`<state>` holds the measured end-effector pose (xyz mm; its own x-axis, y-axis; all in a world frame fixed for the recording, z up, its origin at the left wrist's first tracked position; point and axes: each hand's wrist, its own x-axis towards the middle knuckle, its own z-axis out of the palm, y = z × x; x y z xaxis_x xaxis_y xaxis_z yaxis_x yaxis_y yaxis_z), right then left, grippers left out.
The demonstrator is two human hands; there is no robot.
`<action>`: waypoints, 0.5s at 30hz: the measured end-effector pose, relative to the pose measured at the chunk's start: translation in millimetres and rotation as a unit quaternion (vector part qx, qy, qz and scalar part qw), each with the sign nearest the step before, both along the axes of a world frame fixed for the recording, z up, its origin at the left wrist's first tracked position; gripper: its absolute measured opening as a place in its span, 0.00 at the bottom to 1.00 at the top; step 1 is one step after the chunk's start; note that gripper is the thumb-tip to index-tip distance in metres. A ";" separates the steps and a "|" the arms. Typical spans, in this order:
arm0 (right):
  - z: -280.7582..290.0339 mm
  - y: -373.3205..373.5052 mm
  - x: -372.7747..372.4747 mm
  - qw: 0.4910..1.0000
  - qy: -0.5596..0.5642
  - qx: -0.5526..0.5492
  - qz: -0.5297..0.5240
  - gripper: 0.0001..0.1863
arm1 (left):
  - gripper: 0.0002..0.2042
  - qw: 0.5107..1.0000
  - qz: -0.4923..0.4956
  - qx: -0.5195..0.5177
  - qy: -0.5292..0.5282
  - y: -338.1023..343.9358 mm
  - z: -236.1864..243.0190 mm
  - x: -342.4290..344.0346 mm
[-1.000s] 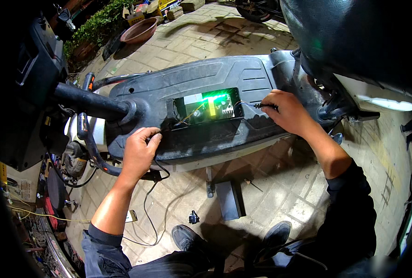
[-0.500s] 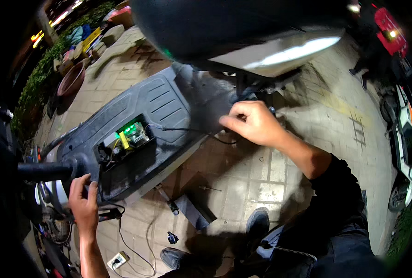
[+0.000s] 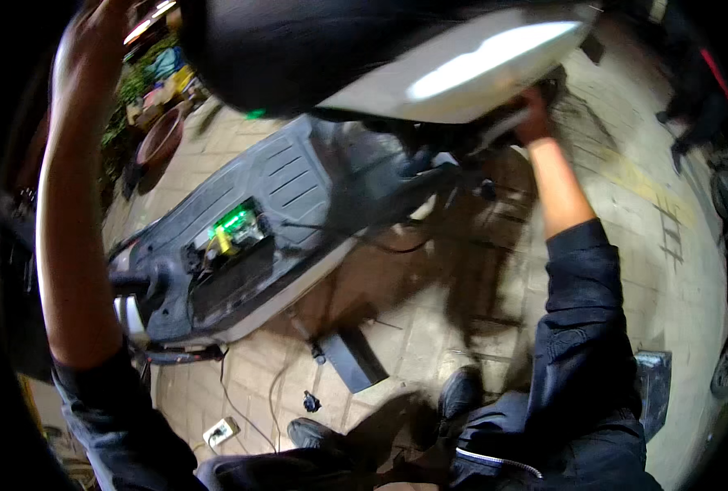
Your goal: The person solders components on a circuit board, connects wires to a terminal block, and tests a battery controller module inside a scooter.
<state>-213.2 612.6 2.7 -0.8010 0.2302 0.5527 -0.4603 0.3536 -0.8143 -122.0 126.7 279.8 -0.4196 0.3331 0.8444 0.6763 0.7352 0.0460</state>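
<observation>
A scooter stands across my view, with a black seat [image 3: 274,57] and a white side panel [image 3: 462,74] over a grey footboard [image 3: 241,176]. In the footboard, an open compartment [image 3: 225,286] holds a circuit board [image 3: 237,219] with lit green lights and a yellow part. My right hand [image 3: 534,119] reaches beneath the white panel at the scooter's rear; its fingers are hidden among dark parts. High at the far left is my raised left hand [image 3: 102,20], cut off by the picture's edge, so its fingers cannot be made out. A black cable [image 3: 397,249] hangs beside the footboard.
On the paving lie a dark flat rectangular panel [image 3: 352,360], a small black part [image 3: 311,401] and a white power strip [image 3: 220,431] with a cord. A reddish basin [image 3: 161,137] stands far left. Another person's dark-clothed leg [image 3: 695,123] shows at right.
My left hand has risen from beside the handlebar to the upper left edge. My right hand has left the spot near the cable and moved up and right, under the rear panel. The view has shifted.
</observation>
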 end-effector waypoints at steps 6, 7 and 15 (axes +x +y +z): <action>-37.3 78.6 -38.3 0.992 0.066 0.037 0.099 0.23 | 0.27 0.885 -0.151 0.329 -0.293 82.4 43.9 -22.8; -41.0 94.2 -44.8 0.985 0.114 0.079 0.106 0.24 | 0.26 0.941 -0.148 0.233 -0.194 95.1 21.7 -8.3; -40.5 60.2 -42.4 0.992 -0.048 -0.084 0.082 0.24 | 0.25 0.970 -0.099 0.181 -0.128 103.8 -1.2 -5.3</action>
